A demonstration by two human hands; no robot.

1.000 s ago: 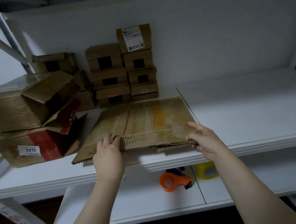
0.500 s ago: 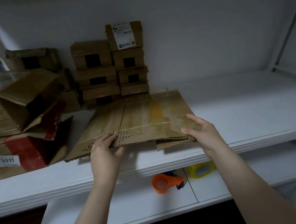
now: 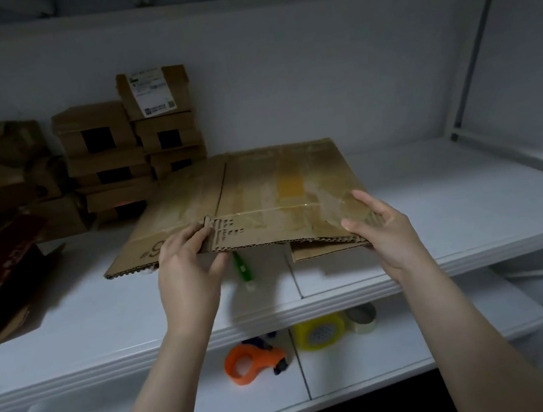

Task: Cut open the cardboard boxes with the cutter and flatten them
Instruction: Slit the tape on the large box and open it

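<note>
Your flattened box [image 3: 261, 190] lies across the shelf [image 3: 454, 216]. It's brown corrugated card, creased down the middle, with a yellow strip and glossy clear tape on top. The near edge is lifted and the far edge is down. Your left hand [image 3: 185, 272] grips that near edge, and your right hand [image 3: 383, 229] holds the near right corner. The green cutter [image 3: 243, 270] lies on the shelf just under the raised edge, between your hands. Behind and to the left stand the small stacked boxes [image 3: 108, 158], with a white-labelled box [image 3: 153, 91] on top. Far left sit the larger boxes [image 3: 1, 262], flaps open, one marked red.
</note>
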